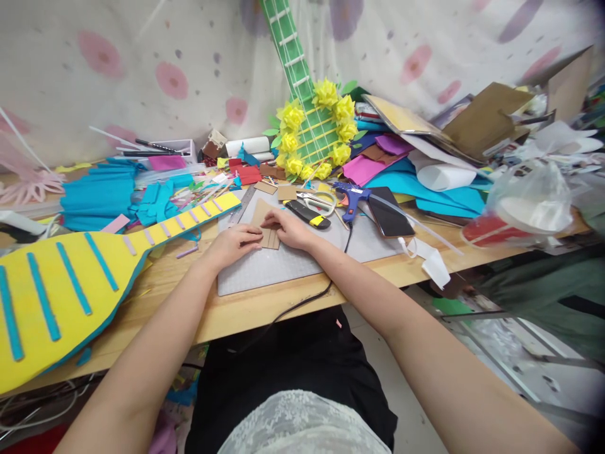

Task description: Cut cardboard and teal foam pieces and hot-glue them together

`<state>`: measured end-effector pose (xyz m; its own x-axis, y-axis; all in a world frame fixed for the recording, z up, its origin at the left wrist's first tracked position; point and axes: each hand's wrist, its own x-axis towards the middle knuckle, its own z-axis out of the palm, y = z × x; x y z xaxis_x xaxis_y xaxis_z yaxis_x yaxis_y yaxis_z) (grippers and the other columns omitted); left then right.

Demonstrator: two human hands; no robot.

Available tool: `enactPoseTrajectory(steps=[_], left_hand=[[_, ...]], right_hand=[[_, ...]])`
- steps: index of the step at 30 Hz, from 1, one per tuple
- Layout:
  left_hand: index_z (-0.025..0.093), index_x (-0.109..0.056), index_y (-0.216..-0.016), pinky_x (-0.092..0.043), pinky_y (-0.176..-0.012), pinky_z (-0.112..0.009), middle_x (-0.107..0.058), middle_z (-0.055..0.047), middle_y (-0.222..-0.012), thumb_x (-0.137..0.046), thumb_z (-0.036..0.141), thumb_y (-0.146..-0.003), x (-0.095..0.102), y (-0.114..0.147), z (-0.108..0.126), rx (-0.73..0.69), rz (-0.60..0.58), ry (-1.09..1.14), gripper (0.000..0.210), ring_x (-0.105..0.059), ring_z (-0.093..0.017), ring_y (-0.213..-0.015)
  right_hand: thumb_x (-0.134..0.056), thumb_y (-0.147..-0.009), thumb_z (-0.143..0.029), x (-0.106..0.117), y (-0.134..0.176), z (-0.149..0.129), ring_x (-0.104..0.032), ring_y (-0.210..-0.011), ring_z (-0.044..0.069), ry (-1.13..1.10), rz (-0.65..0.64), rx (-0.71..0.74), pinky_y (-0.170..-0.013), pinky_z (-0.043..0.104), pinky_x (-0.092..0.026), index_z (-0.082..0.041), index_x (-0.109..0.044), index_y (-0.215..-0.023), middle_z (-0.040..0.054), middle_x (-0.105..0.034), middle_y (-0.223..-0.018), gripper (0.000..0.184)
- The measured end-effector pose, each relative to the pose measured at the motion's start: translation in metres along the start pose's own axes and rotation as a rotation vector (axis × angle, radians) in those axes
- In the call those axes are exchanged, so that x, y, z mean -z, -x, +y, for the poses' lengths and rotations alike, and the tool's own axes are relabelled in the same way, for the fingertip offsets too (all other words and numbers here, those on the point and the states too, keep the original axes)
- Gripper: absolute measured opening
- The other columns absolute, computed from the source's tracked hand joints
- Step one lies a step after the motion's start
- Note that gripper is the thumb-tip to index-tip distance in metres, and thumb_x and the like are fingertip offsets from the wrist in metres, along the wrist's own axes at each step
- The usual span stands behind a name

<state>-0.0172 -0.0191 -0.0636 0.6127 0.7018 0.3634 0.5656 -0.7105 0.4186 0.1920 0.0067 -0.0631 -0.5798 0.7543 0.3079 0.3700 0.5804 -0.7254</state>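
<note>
A small brown cardboard piece [270,240] with lines or ridges on it lies on the grey cutting mat [302,261]. From its left edge my left hand [232,244] grips it, fingers pressed together. My right hand [288,229] is closed at its right side, fingers bent over the top. Whether there is a second layer of cardboard under the fingers, I cannot tell. Just beyond my right hand lie a black and yellow utility knife [307,214] and scissors [317,202]. A blue glue gun [352,200] stands farther right, its black cord running down over the table edge.
A yellow guitar-like cutout [61,284] with blue strips covers the left side. At the back leans a green one [312,135] with yellow paper flowers. A phone [390,213] lies right of the glue gun. Coloured paper [439,186] and a plastic-wrapped tub [520,211] crowd the right.
</note>
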Motion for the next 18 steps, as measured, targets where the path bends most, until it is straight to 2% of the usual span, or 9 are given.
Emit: enactPoseTrajectory(steps=[9, 14, 18], left_hand=[[0.020, -0.071, -0.096, -0.049, -0.087, -0.036, -0.068, -0.006, -0.105, -0.054, 0.036, -0.082, 0.004, -0.002, 0.001, 0.027, -0.025, 0.013, 0.027, -0.062, -0.019, -0.097], [0.022, -0.068, -0.104, -0.047, -0.091, -0.036, -0.068, -0.004, -0.108, -0.037, 0.022, -0.084, 0.005, -0.003, -0.008, 0.100, -0.045, 0.095, 0.037, -0.061, -0.017, -0.101], [0.021, -0.064, -0.113, -0.044, -0.095, -0.036, -0.068, -0.003, -0.108, -0.034, 0.015, -0.080, 0.004, -0.002, -0.017, 0.168, -0.020, 0.164, 0.045, -0.060, -0.016, -0.104]], right_hand=[[-0.033, -0.058, 0.004, -0.001, 0.000, 0.001, -0.059, -0.101, 0.016, 0.034, 0.009, 0.017, -0.093, 0.036, -0.038, -0.016, -0.046, -0.099, 0.0070, -0.068, -0.102, 0.047], [-0.041, -0.067, -0.001, -0.001, 0.000, -0.002, -0.059, -0.097, 0.017, 0.046, 0.016, 0.001, -0.091, 0.036, -0.039, -0.017, -0.047, -0.098, 0.0069, -0.068, -0.100, 0.035], [-0.053, -0.076, -0.016, 0.000, 0.000, -0.003, -0.058, -0.097, 0.018, 0.065, 0.028, 0.017, -0.089, 0.036, -0.039, -0.018, -0.048, -0.097, 0.0072, -0.067, -0.099, 0.021]])
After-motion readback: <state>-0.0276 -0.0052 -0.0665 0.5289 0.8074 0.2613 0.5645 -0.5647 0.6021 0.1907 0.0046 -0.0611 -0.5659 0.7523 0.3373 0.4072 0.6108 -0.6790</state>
